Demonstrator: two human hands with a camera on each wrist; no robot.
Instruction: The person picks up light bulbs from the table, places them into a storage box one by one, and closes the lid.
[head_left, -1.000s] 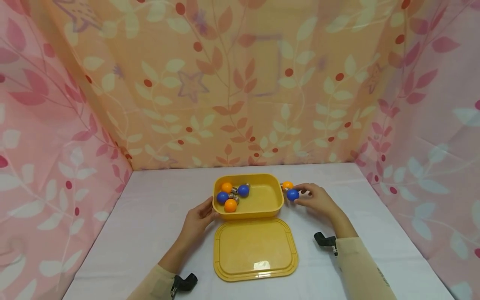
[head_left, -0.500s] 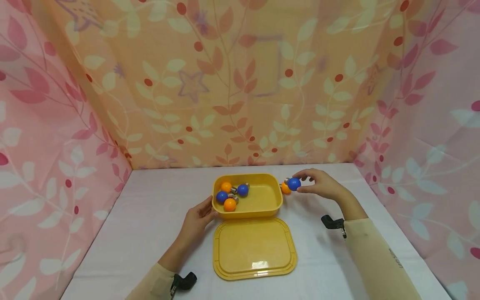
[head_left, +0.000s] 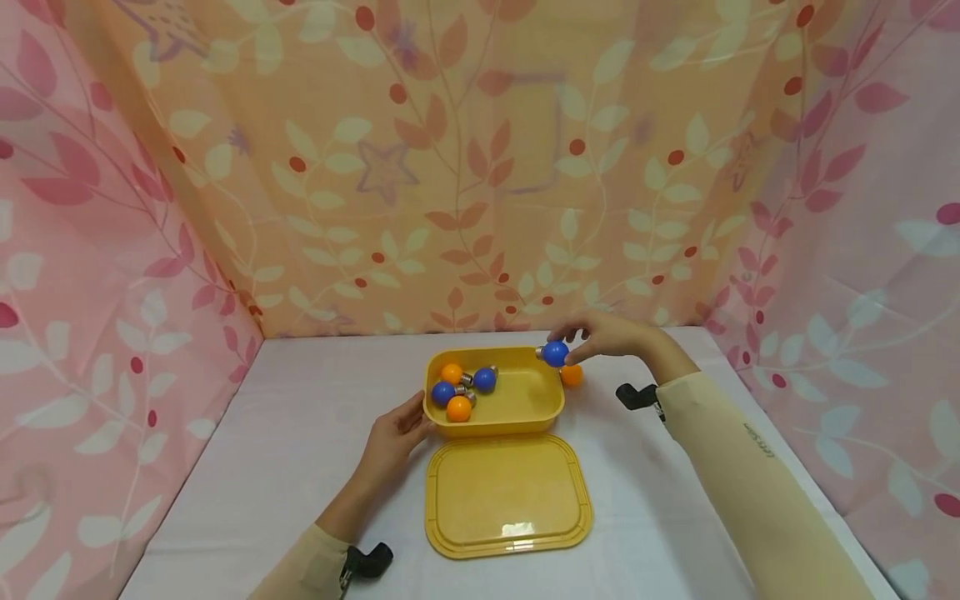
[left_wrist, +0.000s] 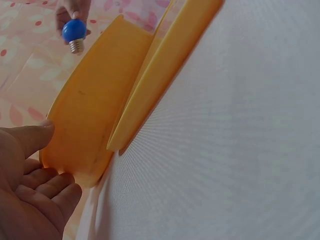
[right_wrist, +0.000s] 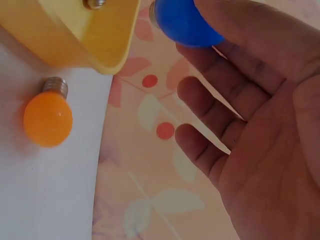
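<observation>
My right hand [head_left: 611, 335] pinches a blue light bulb [head_left: 555, 354] between thumb and fingers, held over the right back corner of the yellow box [head_left: 536, 423]. The bulb's metal screw base points left; in the right wrist view my other fingers spread loosely below it. My left hand [head_left: 393, 437] rests at the box's left end, its relaxed fingers [left_wrist: 65, 192] against the wall. Inside the box lie orange bulbs [head_left: 459, 409] and blue bulbs [head_left: 484, 381], grouped to the left. Another orange bulb [head_left: 572, 376] lies on the table, just outside the box's right end.
A yellow lid [head_left: 510, 500] lies flat in front of the box, close to its front wall. Under both is a white-covered table [head_left: 300, 392]. Patterned cloth walls [head_left: 465, 167] stand at the back and on both sides.
My right hand has picked up the blue bulb from beside the orange one, raised it and carried it left over the box's edge. My left hand has stayed at the box.
</observation>
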